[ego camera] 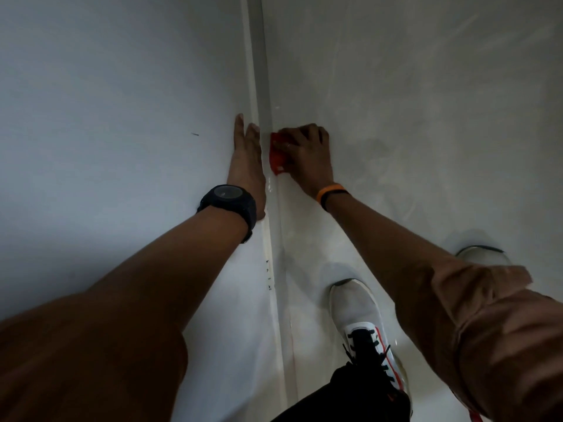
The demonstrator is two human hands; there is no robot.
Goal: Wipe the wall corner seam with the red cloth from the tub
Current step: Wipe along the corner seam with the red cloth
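The wall corner seam [259,71] runs down the middle of the head view, between a pale grey wall on the left and a glossy white surface on the right. My right hand [304,153] presses a small red cloth [276,156] against the seam, fingers curled over it so most of the cloth is hidden. My left hand [246,166] lies flat on the left wall just beside the seam, fingers stretched upward, holding nothing. A black watch sits on that wrist and an orange band on the right wrist.
Below the hands the seam [275,300] continues down, wet and shiny, with a few dark specks. My white shoe [362,324] with black laces stands on the glossy white tub floor at lower right; a second shoe tip [481,254] shows farther right.
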